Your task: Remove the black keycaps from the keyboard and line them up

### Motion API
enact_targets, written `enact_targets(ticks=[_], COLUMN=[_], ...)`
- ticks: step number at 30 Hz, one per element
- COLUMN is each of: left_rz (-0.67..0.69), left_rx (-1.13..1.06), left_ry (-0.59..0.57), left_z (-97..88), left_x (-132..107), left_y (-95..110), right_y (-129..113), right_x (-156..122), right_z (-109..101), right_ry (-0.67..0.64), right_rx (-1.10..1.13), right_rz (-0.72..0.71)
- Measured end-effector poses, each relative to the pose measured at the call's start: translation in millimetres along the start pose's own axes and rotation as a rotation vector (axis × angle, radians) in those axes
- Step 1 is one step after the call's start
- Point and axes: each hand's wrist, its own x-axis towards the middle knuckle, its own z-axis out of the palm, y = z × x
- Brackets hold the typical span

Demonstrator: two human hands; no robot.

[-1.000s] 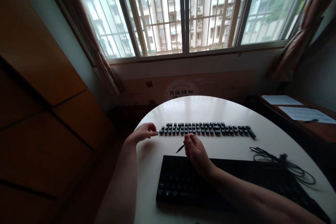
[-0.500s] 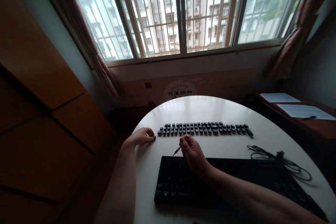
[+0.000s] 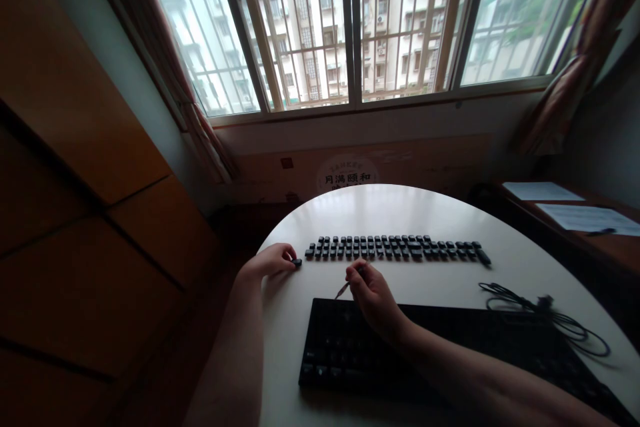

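Note:
Several black keycaps (image 3: 395,247) lie in rows across the white round table (image 3: 400,210). My left hand (image 3: 273,259) rests on the table at the left end of the rows, its fingers pinched on a single black keycap (image 3: 297,262). My right hand (image 3: 373,297) hovers over the far edge of a black keyboard (image 3: 440,353) and grips a thin dark tool (image 3: 346,287) whose tip points left and down. The keyboard lies near me with most key sockets bare.
A black cable (image 3: 545,323) lies coiled on the table at right. A brown side table with papers (image 3: 585,217) stands at far right. A wooden cabinet (image 3: 75,180) fills the left. A barred window (image 3: 350,20) and a cardboard box (image 3: 350,170) are behind the table.
My left hand pulled a keycap slightly left of the rows and set it down on the table. My right hand stayed near the keyboard's far edge with the tool.

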Motion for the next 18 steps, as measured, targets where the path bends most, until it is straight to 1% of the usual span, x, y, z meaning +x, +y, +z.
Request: enact_targets(ticks=[8, 18], left_rz=[0.042, 0.061], left_rx=[0.019, 0.051], left_ry=[-0.011, 0.083], left_z=[8.9, 12.1], left_x=[1.6, -1.8], left_y=[16.8, 21.3], right_y=[-7.0, -7.0], right_x=[-1.2, -2.1], right_z=[1.3, 1.2], right_ry=[-0.012, -0.028], right_rx=[-0.044, -0.038], right_rz=[-0.027, -0.035])
